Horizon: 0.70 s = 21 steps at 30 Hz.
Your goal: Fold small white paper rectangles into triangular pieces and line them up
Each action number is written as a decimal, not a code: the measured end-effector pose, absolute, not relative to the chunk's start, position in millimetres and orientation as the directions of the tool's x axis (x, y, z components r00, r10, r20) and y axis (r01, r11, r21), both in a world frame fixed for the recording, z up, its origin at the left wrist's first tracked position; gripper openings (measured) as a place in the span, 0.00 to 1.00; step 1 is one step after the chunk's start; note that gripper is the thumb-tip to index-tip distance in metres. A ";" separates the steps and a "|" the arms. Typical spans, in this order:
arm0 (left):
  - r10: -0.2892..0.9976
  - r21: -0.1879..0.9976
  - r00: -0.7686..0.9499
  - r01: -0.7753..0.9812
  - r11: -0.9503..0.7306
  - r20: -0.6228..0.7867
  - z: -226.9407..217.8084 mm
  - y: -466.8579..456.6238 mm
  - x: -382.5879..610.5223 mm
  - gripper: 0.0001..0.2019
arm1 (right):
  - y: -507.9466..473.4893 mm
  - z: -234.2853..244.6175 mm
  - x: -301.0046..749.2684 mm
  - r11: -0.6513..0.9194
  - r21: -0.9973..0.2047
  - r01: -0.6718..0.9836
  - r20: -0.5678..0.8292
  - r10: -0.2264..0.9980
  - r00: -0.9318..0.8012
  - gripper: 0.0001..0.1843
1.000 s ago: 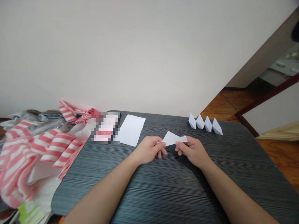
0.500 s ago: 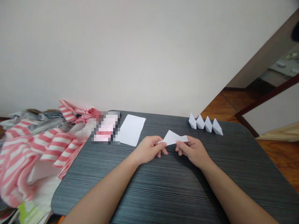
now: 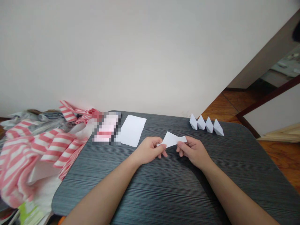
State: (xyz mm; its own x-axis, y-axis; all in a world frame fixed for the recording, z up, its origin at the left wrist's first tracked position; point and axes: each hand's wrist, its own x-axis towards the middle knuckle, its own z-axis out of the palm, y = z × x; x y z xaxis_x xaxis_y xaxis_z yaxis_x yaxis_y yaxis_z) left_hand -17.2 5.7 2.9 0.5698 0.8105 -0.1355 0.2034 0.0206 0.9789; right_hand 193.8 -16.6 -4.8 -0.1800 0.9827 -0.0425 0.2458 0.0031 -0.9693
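Note:
Both my hands hold one small piece of folded white paper [image 3: 172, 139] just above the dark striped table [image 3: 164, 187], near its middle. My left hand [image 3: 148, 151] pinches the paper's left end between thumb and fingers. My right hand [image 3: 193, 151] pinches its right end the same way. A flat white sheet [image 3: 131, 130] lies on the table to the left of my hands. A row of several folded white paper pieces [image 3: 206, 124] stands at the table's far right edge.
A heap of pink-and-white striped cloth [image 3: 35, 153] covers the table's left side and spills past it. A blurred-out patch [image 3: 106, 128] sits beside the flat sheet. A plain wall rises behind the table; a wooden floor [image 3: 276, 156] shows to the right.

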 end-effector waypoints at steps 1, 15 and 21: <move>0.803 0.979 0.580 0.201 0.017 -0.133 3.4 5.7 -16.8 0.13 | -17.0 -4.0 193.2 0.003 -0.967 0.253 -0.048 0.979 -0.196 0.13; 0.817 0.977 0.568 0.210 -0.025 -0.101 4.8 4.6 -14.3 0.11 | -18.3 -6.4 192.2 0.019 -0.951 0.309 -0.061 0.967 -0.246 0.15; 0.855 0.992 0.514 0.129 -0.002 -0.066 0.3 3.2 -13.5 0.13 | -18.2 -5.6 191.0 0.002 -0.947 0.320 -0.077 0.969 -0.234 0.17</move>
